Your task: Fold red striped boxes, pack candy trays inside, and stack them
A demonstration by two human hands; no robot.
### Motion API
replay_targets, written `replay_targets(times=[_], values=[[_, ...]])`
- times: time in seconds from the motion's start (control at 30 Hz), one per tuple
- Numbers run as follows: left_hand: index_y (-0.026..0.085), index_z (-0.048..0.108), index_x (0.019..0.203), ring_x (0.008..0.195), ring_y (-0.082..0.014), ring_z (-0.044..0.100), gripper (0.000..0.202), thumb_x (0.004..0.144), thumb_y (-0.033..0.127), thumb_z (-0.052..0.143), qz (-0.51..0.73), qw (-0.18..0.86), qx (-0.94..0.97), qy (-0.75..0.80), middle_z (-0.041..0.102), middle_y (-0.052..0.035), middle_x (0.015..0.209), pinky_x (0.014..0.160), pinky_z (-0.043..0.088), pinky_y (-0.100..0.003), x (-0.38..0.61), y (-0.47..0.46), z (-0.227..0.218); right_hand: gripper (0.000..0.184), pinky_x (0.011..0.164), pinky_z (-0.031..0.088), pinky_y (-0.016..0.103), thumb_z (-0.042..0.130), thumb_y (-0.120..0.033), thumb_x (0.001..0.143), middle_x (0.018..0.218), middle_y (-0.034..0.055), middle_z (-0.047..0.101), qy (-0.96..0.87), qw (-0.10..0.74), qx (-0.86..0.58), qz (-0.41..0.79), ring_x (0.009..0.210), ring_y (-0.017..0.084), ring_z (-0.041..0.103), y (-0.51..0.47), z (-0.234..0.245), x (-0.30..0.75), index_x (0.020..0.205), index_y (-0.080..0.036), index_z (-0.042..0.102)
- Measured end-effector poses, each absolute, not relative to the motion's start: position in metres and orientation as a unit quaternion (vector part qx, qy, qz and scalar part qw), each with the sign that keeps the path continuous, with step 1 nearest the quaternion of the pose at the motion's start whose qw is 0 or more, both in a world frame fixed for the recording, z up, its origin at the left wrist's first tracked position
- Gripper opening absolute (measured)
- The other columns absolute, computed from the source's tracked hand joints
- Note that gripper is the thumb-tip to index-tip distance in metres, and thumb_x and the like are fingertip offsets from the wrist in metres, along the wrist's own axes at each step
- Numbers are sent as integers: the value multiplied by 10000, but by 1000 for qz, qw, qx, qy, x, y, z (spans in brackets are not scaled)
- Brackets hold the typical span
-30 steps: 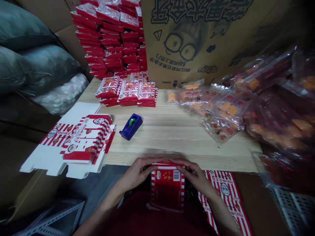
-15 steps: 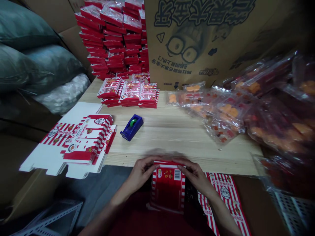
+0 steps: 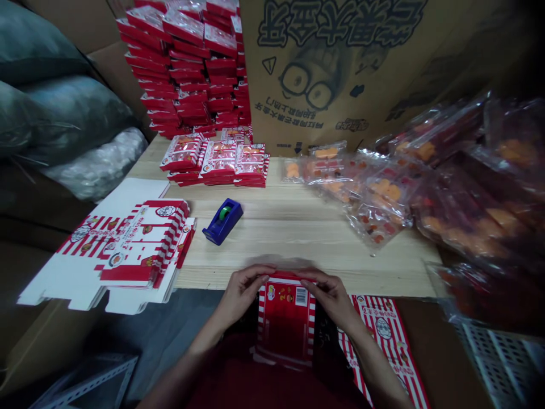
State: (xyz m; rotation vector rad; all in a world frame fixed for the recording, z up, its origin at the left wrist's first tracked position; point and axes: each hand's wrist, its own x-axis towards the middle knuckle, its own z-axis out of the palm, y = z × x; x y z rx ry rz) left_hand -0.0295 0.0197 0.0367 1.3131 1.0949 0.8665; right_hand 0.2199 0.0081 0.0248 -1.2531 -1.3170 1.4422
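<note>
We hold a red printed box (image 3: 286, 321) nearly upright before us, its top end over the near edge of the wooden table (image 3: 298, 241) and its lower end toward our lap. Our left hand (image 3: 242, 295) and right hand (image 3: 330, 295) both grip that top end, the fingers (image 3: 259, 271) drawn narrow and pinching the card, though part of the grip is hidden. A flat striped box blank (image 3: 383, 335) lies just beside the box, under our right forearm. Much looks done: a tall pile of red boxes (image 3: 183, 68) stands at the back of the table, with a lower group of boxes (image 3: 213, 165) in front of it. Much also looks left: a stack of flat box blanks (image 3: 128, 250) lies at our left, and a heap of clear bags of orange and red food (image 3: 378, 193) spreads to our right. A blue tape dispenser (image 3: 222, 221) sits on the table between us and the boxes.
</note>
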Motion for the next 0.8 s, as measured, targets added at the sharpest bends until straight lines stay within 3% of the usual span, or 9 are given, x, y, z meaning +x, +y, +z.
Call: replay_targets(times=[0.07,0.17,0.23,0.33,0.4,0.47,0.53,0.6,0.8], values=[[194,767,1093,1169,-253,691,255,987,347,593,375,576,557,466,753,-102,1241,1032,522,-399,-25,23,41,259,996,544,430,742,-495,887,1146,60,798,-524,410,-501,554,1093,265,718,13,30,220,1070,-331,824],[208,661,1296,1286,-264,627,366,968,365,617,398,520,576,489,675,-114,1386,1100,477,-418,-37,38,44,263,975,556,403,770,-491,854,1103,69,803,-514,431,-516,532,1078,268,724,18,35,231,1013,-294,841],[221,561,1399,1393,-284,532,536,904,372,698,437,386,591,558,579,-127,1493,1175,398,-454,-62,56,43,267,990,553,396,783,-481,841,1115,69,798,-496,458,-539,503,1104,273,715,19,38,246,1011,-284,841],[183,595,1292,1493,-338,374,592,767,357,806,420,184,579,674,487,-176,1534,1236,275,-503,-111,89,37,285,1020,547,406,796,-468,827,1176,70,780,-467,494,-574,456,1158,291,694,19,45,269,1034,-277,834],[179,659,1097,1450,-351,416,473,689,339,837,389,214,557,702,583,-161,1410,1202,318,-495,-136,109,31,304,1031,546,419,795,-468,826,1204,72,771,-456,504,-584,444,1177,302,686,18,51,278,1057,-274,829],[189,677,893,1269,-347,571,350,656,387,840,373,271,541,703,705,-113,1152,1080,442,-472,-150,124,25,298,1038,546,429,789,-459,833,1210,71,769,-455,510,-580,443,1183,305,685,16,55,280,1067,-278,826],[192,657,731,1001,-307,668,335,666,484,805,374,311,526,697,723,-66,863,903,523,-417,-155,134,22,278,1037,546,426,789,-446,836,1196,68,773,-463,515,-567,446,1175,299,691,14,55,276,1059,-284,828],[188,642,642,832,-259,667,391,667,556,771,385,347,508,688,699,-51,726,775,526,-354,-154,140,22,274,1017,555,411,789,-447,837,1193,70,773,-473,512,-560,448,1161,293,699,11,53,271,1052,-283,830],[141,682,606,826,-238,670,440,498,525,869,442,418,435,664,763,-159,1036,681,515,-313,-152,145,31,269,1000,564,426,776,-447,854,1180,84,772,-472,511,-558,452,1149,295,701,6,48,258,1047,-267,831]])
